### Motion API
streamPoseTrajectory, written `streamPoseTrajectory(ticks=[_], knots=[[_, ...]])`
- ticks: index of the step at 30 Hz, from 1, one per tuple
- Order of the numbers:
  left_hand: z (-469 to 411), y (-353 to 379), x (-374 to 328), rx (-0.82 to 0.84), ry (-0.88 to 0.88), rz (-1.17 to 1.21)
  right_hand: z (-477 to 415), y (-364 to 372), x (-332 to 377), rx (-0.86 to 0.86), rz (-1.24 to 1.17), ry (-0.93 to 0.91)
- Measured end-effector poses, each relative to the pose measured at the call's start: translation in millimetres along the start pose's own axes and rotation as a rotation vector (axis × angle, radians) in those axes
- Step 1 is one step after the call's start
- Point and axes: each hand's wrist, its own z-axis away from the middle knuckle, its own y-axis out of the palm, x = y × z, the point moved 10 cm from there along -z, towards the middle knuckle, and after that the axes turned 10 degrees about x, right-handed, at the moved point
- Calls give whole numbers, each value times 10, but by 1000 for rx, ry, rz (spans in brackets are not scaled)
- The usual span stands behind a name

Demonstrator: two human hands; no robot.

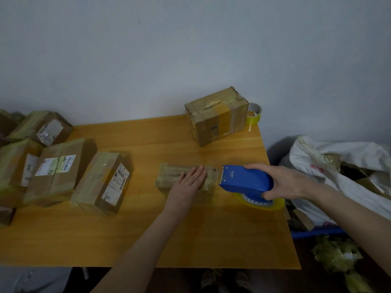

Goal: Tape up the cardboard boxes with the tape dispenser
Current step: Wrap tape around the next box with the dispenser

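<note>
Head view: small box (186,178) lies mid-table (148,240), left hand (188,182) flat on its top with straight fingers, likely steadying it. Right hand (289,182) clasps the blue dispenser (246,179), blade at the box's right end, apparently to lay or cut tape.

1. I see a small flat box (169,175), wrapped in tape, lying lengthwise mid-way across the desk (148,240).
2. The blue tape dispenser (246,179), its yellowish roll (273,205) underneath, meets that box's right end.
3. A taller box (215,116), taped, stands far right; several taped, labelled boxes (57,170) crowd the left.
</note>
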Motion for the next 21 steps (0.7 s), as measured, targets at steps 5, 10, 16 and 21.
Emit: streamPoseTrajectory(ticks=[5,10,16,21], knots=[[3,9,27,-21,10,-7,15,42,-28,20,96,88],[-24,-22,15,-4,0,-15,-157,67,163,64,241,141],[-40,39,41,44,-32,-27,-269,-23,297,114,181,160],[-34,73,53,33,17,36,-351,-42,349,120,252,207]])
